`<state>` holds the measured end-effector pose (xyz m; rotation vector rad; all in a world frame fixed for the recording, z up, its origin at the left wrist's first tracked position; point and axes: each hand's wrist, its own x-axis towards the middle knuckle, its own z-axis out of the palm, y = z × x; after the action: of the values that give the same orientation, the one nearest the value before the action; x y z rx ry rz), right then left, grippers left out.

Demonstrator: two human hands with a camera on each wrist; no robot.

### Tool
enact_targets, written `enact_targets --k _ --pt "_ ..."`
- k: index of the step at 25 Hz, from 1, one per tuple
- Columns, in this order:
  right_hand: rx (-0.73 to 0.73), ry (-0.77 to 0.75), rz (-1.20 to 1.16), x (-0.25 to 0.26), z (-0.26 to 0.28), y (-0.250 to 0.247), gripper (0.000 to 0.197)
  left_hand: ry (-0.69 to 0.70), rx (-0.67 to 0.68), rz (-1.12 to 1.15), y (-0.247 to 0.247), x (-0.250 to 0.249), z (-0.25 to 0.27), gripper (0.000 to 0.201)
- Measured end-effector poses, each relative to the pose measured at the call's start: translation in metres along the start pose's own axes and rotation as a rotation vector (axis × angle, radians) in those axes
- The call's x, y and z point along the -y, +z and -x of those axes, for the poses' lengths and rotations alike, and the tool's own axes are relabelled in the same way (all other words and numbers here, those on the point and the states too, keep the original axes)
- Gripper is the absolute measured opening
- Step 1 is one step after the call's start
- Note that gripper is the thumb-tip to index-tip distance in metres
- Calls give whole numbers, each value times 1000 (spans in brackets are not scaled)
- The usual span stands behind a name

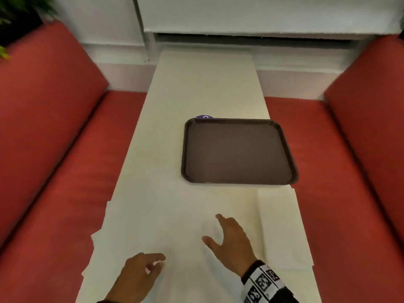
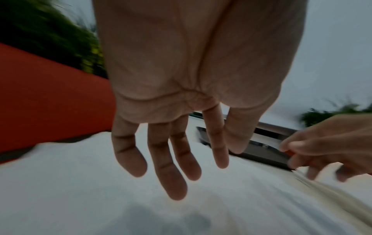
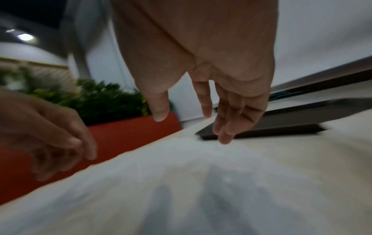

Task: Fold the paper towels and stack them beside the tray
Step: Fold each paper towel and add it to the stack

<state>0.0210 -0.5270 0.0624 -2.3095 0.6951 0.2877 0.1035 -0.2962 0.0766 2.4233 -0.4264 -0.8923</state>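
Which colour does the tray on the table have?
The tray is dark brown; the head view shows it best.

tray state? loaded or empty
Empty. In the head view the brown tray shows only its bare dark floor. Paper towels lie on the table in front of it, under both open hands.

From my feed, a long pale desk (image 1: pixel 203 88) runs toward twelve o'clock, ending at a white wall (image 1: pixel 262 14). Red padded benches flank it, one at nine o'clock (image 1: pixel 48 132) and one at three (image 1: pixel 354 138). Green plants (image 1: pixel 13 16) sit blurred at ten o'clock. A small purple item (image 1: pixel 204 117) lies on the desk, mostly hidden.
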Motion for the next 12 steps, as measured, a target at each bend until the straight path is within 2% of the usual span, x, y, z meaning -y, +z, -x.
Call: enact_targets --k 3,5,6,7,8,10,11,12 --pt "184 -1 208 47 -39 42 93 -157 -85 133 -6 52 45 56" --pt "216 63 265 65 -60 63 99 -304 -93 219 -3 90 66 44" --pt "207 102 268 65 -66 68 96 -364 -59 264 -5 104 75 29" --pt "203 112 273 68 -70 76 90 -437 -53 358 -6 124 83 11" --pt "200 109 264 68 -72 81 78 -511 -10 488 -10 141 91 12" --pt "156 59 225 73 -70 89 49 -489 177 646 -14 174 99 32" --pt "124 41 216 75 -67 91 40 -555 240 736 -13 183 95 38" --pt "97 23 223 82 -62 94 39 -570 217 866 -19 186 101 34"
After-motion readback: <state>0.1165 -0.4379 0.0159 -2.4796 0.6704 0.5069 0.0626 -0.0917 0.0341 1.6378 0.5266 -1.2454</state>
